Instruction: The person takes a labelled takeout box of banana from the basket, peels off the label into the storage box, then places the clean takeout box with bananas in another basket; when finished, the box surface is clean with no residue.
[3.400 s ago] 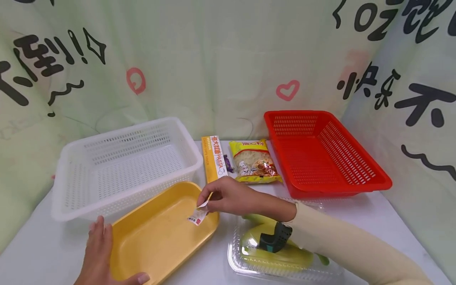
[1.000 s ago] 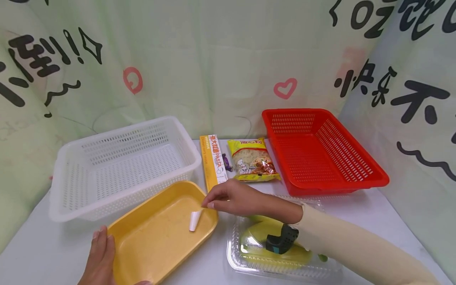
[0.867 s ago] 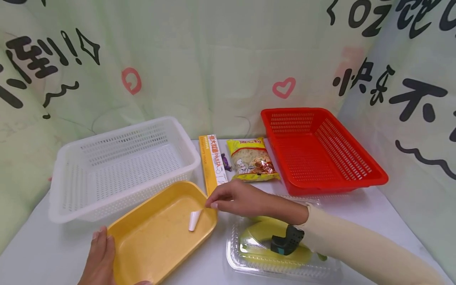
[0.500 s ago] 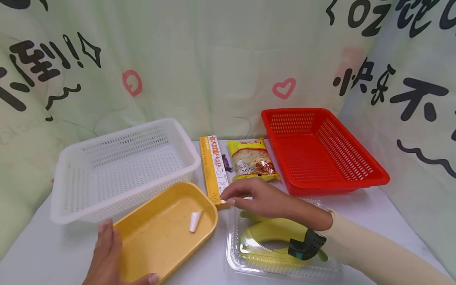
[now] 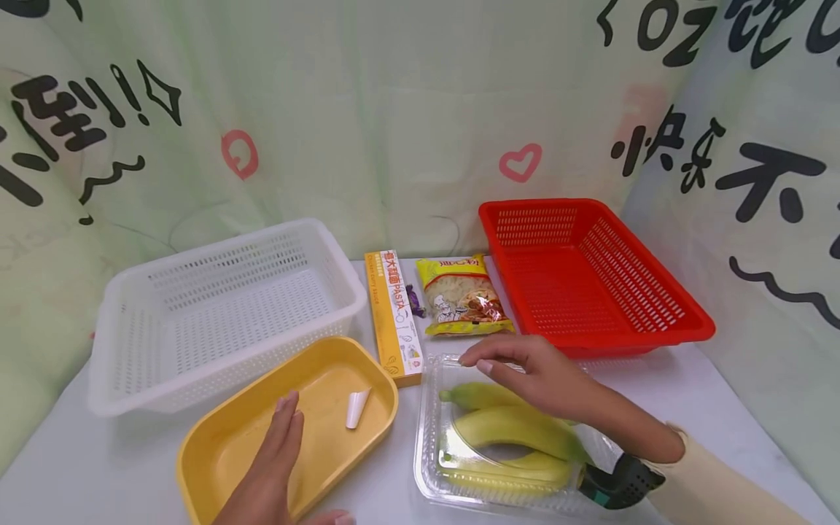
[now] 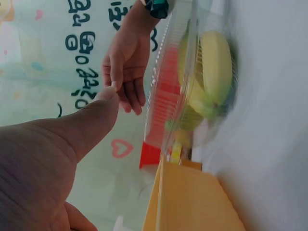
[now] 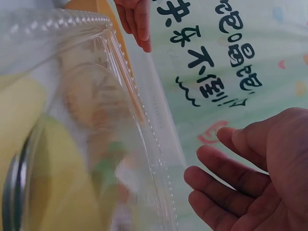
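My left hand is over the near side of a yellow tray, its fingers straight and nothing in its grasp. A small curled white paper slip lies inside the tray near its right end. Over the far edge of a clear plastic lidded box hovers my right hand, fingers loosely bent and holding nothing. Several bananas show through the lid, partly covered by that hand. The right wrist view shows the relaxed right-hand fingers beside the box's beaded rim.
A white perforated basket stands at back left, a red one at back right. Between them lie a pasta box, a bag of noodles and a small purple wrapped item. A printed curtain hangs behind.
My right hand pinched the paper slip over the tray, let it drop inside, then moved right over the clear box. My left hand has left the tray's left edge and shifted right.
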Tool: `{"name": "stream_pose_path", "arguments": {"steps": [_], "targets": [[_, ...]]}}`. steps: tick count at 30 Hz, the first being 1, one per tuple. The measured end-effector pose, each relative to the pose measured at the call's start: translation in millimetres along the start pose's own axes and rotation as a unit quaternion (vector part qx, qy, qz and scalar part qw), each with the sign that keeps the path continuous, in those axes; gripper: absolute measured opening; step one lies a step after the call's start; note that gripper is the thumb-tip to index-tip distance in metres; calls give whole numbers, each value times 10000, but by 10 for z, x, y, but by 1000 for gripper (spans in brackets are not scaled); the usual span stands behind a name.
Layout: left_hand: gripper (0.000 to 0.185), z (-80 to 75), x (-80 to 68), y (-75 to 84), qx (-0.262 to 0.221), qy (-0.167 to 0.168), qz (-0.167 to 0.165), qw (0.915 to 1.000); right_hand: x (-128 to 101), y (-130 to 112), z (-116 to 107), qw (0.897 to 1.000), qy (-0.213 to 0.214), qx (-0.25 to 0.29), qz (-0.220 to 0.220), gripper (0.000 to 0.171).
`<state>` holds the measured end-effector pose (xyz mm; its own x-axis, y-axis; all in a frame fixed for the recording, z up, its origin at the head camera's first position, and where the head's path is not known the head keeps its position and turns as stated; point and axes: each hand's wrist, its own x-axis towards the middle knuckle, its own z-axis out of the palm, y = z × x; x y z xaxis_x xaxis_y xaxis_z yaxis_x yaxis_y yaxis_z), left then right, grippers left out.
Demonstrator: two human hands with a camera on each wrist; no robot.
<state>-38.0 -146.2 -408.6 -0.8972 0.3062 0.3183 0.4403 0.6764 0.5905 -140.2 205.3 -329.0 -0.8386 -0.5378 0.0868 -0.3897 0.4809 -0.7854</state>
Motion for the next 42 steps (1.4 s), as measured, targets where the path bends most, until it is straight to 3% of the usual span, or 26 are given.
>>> {"name": "stream_pose_path", "arguments": {"steps": [3,6,12,22,28,32,37,42], "targets": [[125,-35,85,152,-215,-462,-694,9963,-81,21,-46,9997,190,-54,108,21],[122,-27,150,249,-578,-533,-837,9934,-149,38,-86,9992,328,-95,196,21],[114,92,217,356,-1596,-290,-583,9850,-291,98,-203,9986,424,-101,304,26],[111,378,315,421,-1755,-429,273,9832,-548,326,-296,9919,1219,-327,172,28],[105,495,337,448,-1994,-484,385,9780,-689,417,-335,9839,1737,-401,110,28],[106,556,352,476,-2252,-686,391,9711,-783,479,-345,9752,2120,-358,532,28],[110,645,397,510,-2200,-902,501,9700,-864,564,-396,9622,2440,-131,1204,33],[112,734,408,522,-2159,-942,508,9705,-900,616,-407,9551,2452,-36,1664,39]]}}
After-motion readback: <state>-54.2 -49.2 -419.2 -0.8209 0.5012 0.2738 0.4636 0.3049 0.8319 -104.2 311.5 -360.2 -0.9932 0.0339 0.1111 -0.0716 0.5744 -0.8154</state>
